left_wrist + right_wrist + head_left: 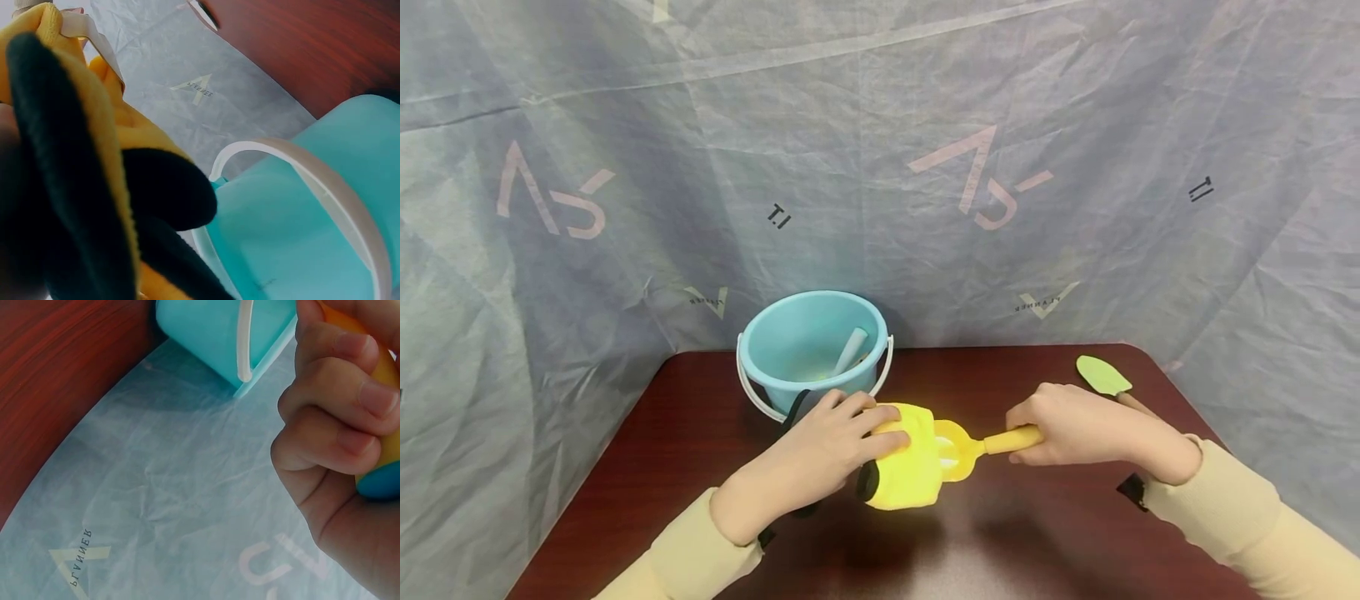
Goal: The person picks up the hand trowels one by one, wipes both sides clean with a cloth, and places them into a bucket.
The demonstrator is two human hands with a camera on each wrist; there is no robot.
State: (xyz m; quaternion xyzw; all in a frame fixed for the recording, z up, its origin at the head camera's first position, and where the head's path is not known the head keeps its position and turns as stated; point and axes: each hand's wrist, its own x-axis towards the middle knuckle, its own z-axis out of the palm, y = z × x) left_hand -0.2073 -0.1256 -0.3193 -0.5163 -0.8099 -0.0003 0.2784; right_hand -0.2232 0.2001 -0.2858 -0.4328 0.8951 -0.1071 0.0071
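My left hand [816, 454] grips a yellow and black plush toy [908, 479] over the middle of the table, fingers curled over its top. Up close in the left wrist view, the plush toy [147, 134] shows black fuzzy parts and a whitish strip. My right hand [1067, 425] holds a yellow toy shovel by its handle [1013, 439]; the rounded blade [957, 462] points left and meets the plush toy's right side in the head view. The handle's blue end [381, 481] shows below the curled fingers in the right wrist view.
A light blue bucket [760, 375] with a white handle stands at the back left of the dark red table [700, 433], a pale blue stick-like piece [850, 350] inside. At the back right lies a light green shovel [1102, 375]. Grey printed cloth [865, 167] hangs behind.
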